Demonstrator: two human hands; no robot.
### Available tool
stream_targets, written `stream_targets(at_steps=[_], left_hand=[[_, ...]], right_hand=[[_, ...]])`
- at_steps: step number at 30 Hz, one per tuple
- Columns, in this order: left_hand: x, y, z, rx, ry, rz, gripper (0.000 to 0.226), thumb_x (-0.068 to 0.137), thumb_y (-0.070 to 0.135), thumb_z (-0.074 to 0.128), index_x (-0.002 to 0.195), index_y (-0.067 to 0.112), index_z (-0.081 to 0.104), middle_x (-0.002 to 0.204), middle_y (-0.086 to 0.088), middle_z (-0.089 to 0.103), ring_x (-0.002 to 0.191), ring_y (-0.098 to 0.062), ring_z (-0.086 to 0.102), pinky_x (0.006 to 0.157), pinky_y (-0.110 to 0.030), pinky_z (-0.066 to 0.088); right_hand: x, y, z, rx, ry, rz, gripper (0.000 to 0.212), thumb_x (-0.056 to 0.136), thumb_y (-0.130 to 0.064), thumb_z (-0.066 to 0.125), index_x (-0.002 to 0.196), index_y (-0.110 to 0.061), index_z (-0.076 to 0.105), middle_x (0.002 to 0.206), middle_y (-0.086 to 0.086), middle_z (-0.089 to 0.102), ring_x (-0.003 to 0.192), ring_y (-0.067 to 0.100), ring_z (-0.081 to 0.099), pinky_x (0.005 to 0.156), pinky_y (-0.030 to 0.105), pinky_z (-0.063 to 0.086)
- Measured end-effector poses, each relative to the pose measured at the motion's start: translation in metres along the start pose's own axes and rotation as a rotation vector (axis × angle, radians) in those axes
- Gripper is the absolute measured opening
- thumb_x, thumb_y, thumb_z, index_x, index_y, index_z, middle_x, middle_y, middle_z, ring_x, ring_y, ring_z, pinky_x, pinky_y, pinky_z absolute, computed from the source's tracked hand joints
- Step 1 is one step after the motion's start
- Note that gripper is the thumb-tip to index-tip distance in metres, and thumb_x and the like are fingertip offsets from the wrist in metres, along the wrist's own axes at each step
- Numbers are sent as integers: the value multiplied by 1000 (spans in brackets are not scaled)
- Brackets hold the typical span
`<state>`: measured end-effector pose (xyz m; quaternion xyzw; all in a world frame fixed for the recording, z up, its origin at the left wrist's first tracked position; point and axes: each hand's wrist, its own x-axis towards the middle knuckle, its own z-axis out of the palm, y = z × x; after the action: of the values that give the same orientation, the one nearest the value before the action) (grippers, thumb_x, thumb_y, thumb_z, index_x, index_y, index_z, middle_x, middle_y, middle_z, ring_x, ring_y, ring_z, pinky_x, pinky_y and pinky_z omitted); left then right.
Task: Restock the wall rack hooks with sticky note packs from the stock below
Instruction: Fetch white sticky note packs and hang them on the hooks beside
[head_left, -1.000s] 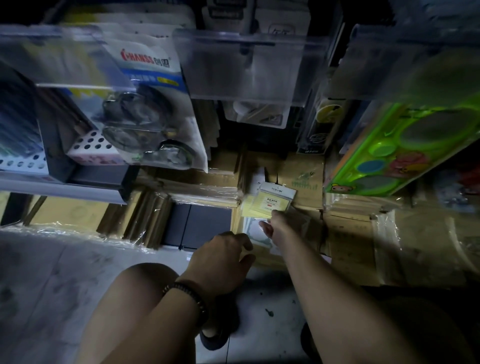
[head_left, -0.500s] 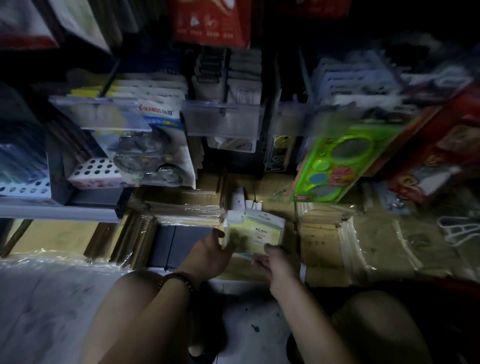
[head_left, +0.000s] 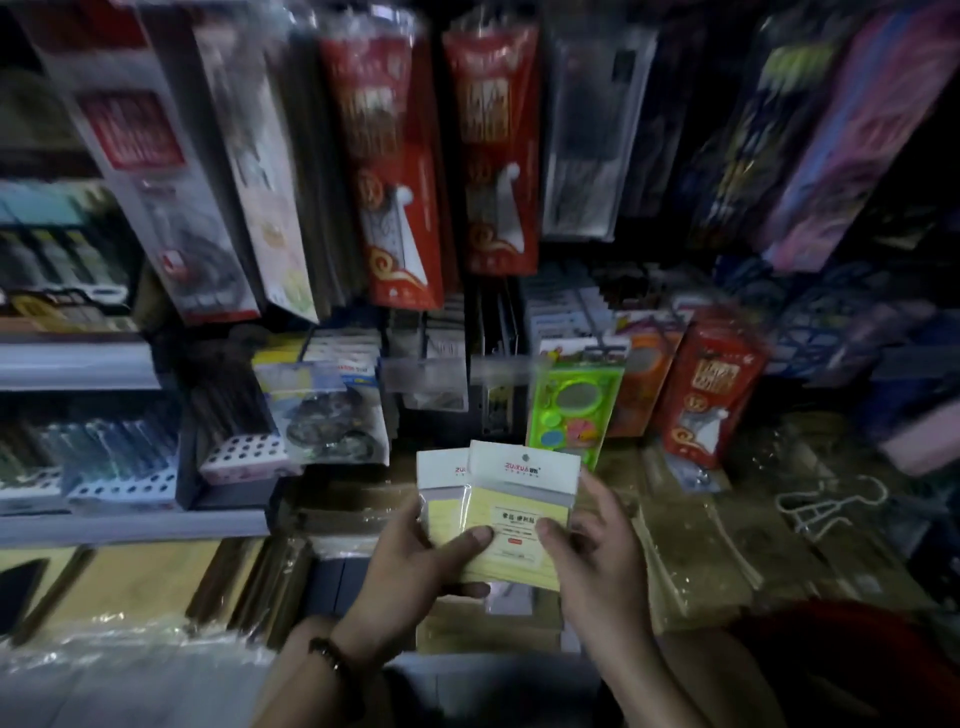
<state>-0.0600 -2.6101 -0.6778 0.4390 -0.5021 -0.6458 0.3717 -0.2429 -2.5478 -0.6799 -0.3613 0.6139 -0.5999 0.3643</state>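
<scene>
dim crowded wall rack (head_left: 426, 371), wrapped stock (head_left: 701, 545)

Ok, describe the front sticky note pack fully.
The front sticky note pack is a yellow pad in a clear sleeve, with a red-printed white header card and a white label. Held upright, it overlaps a second pack behind-left. The left hand and right hand pinch its lower sides, thumbs in front.

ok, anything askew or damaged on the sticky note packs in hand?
Slightly askew: the rear pack sits offset left behind the front pack, so their white headers don't line up. The left grip and right grip both hold them. No visible tears; the dim, blurred frame hides finer damage.
</scene>
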Motion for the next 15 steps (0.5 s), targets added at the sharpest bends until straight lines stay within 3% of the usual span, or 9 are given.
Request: stream_targets(at_steps=[3, 6, 8, 9, 10, 11, 13, 15], left_hand=[[-23, 46, 13, 37, 65, 132, 49, 83, 0, 85, 123, 8, 58, 109, -17, 79, 93, -38, 79, 62, -46, 66], [-41, 95, 21, 79, 146, 306, 64, 76, 2, 91, 128, 15, 55, 112, -10, 80, 94, -32, 80, 66, -54, 66], [-51, 130, 26, 169, 159, 449, 97, 74, 7, 95, 153, 29, 41, 128, 11, 75, 107, -18, 77, 76, -50, 67], [-57, 148, 28, 227, 151, 526, 116, 74, 9, 96, 162, 40, 28, 137, 28, 67, 116, -6, 73, 84, -40, 66], [-62, 166, 29, 273, 134, 595, 126, 73, 9, 96, 165, 47, 18, 139, 44, 56, 121, 6, 66, 90, -27, 62], [-67, 183, 30, 312, 111, 646, 129, 73, 10, 95, 163, 52, 15, 136, 55, 48, 122, 14, 61, 91, -19, 59], [-73, 217, 27, 437, 66, 736, 119, 74, 20, 95, 159, 62, 22, 136, 58, 45, 124, 17, 58, 94, -18, 58], [-77, 249, 22, 597, 52, 822, 102, 73, 35, 92, 152, 66, 35, 133, 55, 50, 125, 16, 58, 98, -20, 58]], right_hand=[[-7, -51, -9, 49, 5, -145, 77, 96, 0, 74, 157, -36, 46, 99, 3, 81, 97, 21, 80, 81, 41, 65], [-15, -104, -13, 68, 35, -296, 70, 94, 0, 77, 151, -34, 55, 92, 6, 75, 88, 23, 77, 75, 36, 66], [-17, -136, -15, 90, 25, -378, 52, 93, -1, 78, 132, -36, 70, 101, 9, 77, 94, 32, 76, 82, 41, 66], [-16, -151, -16, 86, 11, -397, 45, 93, -3, 78, 123, -37, 75, 103, 14, 77, 97, 37, 74, 87, 49, 64], [-15, -167, -17, 93, -11, -405, 40, 94, -4, 78, 118, -35, 77, 103, 13, 79, 99, 36, 75, 88, 49, 64], [-12, -182, -19, 101, -36, -416, 39, 94, -2, 76, 118, -33, 76, 102, 4, 82, 98, 27, 79, 87, 41, 65], [-8, -214, -21, 89, -63, -466, 39, 95, -1, 75, 122, -28, 74, 98, -11, 83, 95, 14, 79, 83, 32, 65], [-5, -246, -23, 93, -83, -508, 39, 95, -2, 75, 124, -27, 74, 100, -9, 83, 97, 19, 80, 82, 38, 67]])
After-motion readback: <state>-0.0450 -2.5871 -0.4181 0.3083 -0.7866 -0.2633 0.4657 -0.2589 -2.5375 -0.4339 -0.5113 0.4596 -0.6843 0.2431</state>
